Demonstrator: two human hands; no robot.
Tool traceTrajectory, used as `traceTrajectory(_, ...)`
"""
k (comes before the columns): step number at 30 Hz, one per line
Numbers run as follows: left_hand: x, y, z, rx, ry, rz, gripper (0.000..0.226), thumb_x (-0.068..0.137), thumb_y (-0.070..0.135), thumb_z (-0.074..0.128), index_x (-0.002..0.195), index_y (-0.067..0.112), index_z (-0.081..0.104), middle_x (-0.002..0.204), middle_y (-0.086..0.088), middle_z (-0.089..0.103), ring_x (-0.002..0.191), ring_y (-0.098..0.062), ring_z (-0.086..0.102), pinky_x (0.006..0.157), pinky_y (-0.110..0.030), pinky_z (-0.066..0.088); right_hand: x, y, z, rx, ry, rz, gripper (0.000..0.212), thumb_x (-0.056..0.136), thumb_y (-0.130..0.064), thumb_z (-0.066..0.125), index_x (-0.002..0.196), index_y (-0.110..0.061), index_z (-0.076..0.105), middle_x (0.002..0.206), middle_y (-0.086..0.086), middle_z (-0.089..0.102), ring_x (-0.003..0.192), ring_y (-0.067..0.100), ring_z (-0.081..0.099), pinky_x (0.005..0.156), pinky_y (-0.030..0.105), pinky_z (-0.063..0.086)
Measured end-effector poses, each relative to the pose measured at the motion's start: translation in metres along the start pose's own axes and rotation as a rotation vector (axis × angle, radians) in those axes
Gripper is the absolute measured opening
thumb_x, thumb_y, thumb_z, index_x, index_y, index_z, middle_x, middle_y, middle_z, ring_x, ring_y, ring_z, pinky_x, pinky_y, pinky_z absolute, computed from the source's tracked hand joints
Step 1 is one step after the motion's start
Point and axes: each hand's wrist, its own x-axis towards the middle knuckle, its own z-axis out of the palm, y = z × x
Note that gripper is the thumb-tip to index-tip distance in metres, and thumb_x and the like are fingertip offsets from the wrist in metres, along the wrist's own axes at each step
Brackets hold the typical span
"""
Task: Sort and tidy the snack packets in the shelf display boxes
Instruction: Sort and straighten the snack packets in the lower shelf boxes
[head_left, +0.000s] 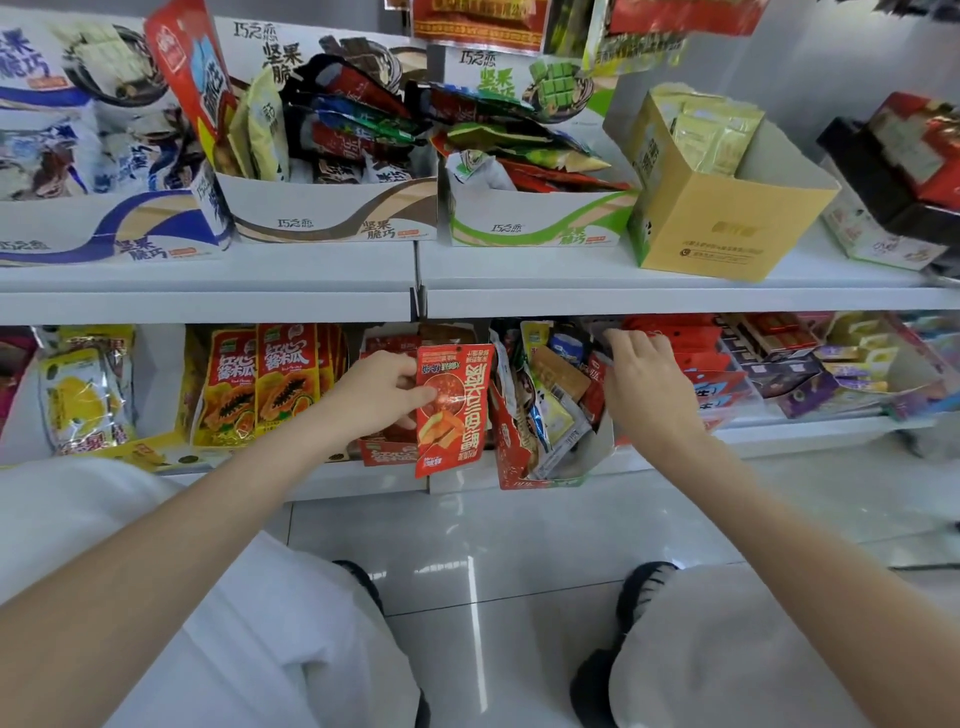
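My left hand (385, 391) pinches a red snack packet (453, 410) by its left edge, holding it upside down in front of the lower shelf. Behind it stands a red display box (387, 452). To the right, my right hand (644, 384) reaches into a red display box (511, 467) crammed with mixed packets (553, 410); its fingers rest on packets at the back, and I cannot see whether they grip one.
Papaya packets (260, 387) and yellow fruit packets (83, 400) stand at the lower left. The upper shelf (519, 265) carries blue, brown and green display boxes with jumbled packets, plus a tan carton (722, 228). Red and purple boxes (779, 364) fill the lower right. Glossy floor tiles lie below.
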Motion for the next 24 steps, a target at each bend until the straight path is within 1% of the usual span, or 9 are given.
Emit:
traceTrajectory(2,-0.005,-0.002,-0.004,-0.11,-0.061,-0.016,0.018,0.091,0.017,0.054,0.108,0.015,0.061,0.099,0.002,0.068,0.086,-0.01,0.066,0.072,-0.023,0.057,-0.015,-0.022,-0.013,0.214,-0.008,-0.119,0.038,0.092,-0.02,0.051,0.129,-0.01,0.045,0.12,0.005,0.054,0.102,0.025,0.052,0.08,0.032,0.045)
traceTrajectory(5,-0.013,-0.004,-0.002,-0.131,-0.146,0.017,0.013,0.09,0.013,0.056,0.101,0.016,0.063,0.092,0.008,0.066,0.084,-0.005,0.064,0.068,-0.018,0.056,-0.024,-0.061,-0.02,0.687,-0.415,-0.09,0.053,0.088,-0.027,0.059,0.136,-0.019,0.036,0.113,-0.012,0.048,0.088,0.017,0.064,0.074,0.025,0.051)
traceTrajectory(8,-0.018,-0.015,0.001,-0.023,-0.15,0.059,0.01,0.089,0.015,0.058,0.082,0.019,0.064,0.089,0.005,0.066,0.075,-0.002,0.063,0.069,-0.017,0.053,-0.024,-0.081,-0.005,0.916,-0.503,0.017,0.016,0.092,-0.014,0.054,0.108,-0.015,0.057,0.09,-0.002,0.063,0.075,0.019,0.068,0.061,0.021,0.056)
traceTrajectory(11,-0.02,-0.036,-0.008,0.331,-0.007,0.075,0.014,0.091,0.017,0.056,0.097,0.018,0.068,0.106,0.003,0.066,0.091,-0.008,0.06,0.083,-0.021,0.047,-0.017,-0.086,0.012,0.88,-0.359,0.086,0.011,0.093,-0.01,0.051,0.087,-0.012,0.059,0.084,0.008,0.066,0.076,0.025,0.07,0.068,0.035,0.059)
traceTrajectory(13,-0.019,-0.052,-0.016,0.515,0.069,0.053,0.024,0.092,0.017,0.053,0.114,0.015,0.064,0.123,-0.001,0.06,0.108,-0.015,0.056,0.091,-0.027,0.043,-0.007,-0.086,0.018,0.867,-0.212,0.1,0.012,0.094,-0.013,0.05,0.096,-0.011,0.062,0.088,0.01,0.068,0.076,0.022,0.07,0.075,0.04,0.058)
traceTrajectory(16,-0.019,-0.075,-0.02,0.694,-0.013,0.044,0.039,0.094,0.018,0.048,0.132,0.016,0.049,0.145,-0.002,0.039,0.129,-0.02,0.039,0.106,-0.032,0.033,0.008,-0.098,0.022,0.915,-0.119,0.04,0.019,0.096,-0.014,0.046,0.107,-0.009,0.061,0.092,0.009,0.068,0.078,0.018,0.07,0.076,0.038,0.057)
traceTrajectory(19,-0.02,-0.083,-0.02,0.742,-0.104,0.01,0.046,0.095,0.02,0.044,0.14,0.016,0.038,0.155,-0.001,0.016,0.14,-0.025,0.022,0.113,-0.035,0.023,0.013,-0.121,0.036,0.838,-0.191,-0.026,0.025,0.097,-0.009,0.042,0.116,-0.005,0.058,0.094,0.01,0.066,0.077,0.018,0.069,0.072,0.025,0.056)
traceTrajectory(22,-0.018,-0.084,-0.023,0.74,-0.123,-0.04,0.043,0.095,0.02,0.044,0.137,0.01,0.042,0.156,-0.008,0.013,0.14,-0.026,0.023,0.112,-0.034,0.025,0.017,-0.143,0.062,0.707,-0.308,-0.084,0.025,0.096,-0.007,0.04,0.109,-0.001,0.061,0.096,0.018,0.067,0.082,0.03,0.068,0.078,0.04,0.055)
traceTrajectory(24,-0.015,-0.083,-0.024,0.728,-0.134,-0.052,0.043,0.095,0.021,0.044,0.136,0.008,0.043,0.155,-0.009,0.016,0.138,-0.026,0.027,0.112,-0.034,0.026,0.021,-0.155,0.076,0.614,-0.372,-0.081,0.024,0.097,-0.006,0.038,0.099,0.004,0.06,0.092,0.021,0.066,0.082,0.033,0.066,0.075,0.041,0.054)
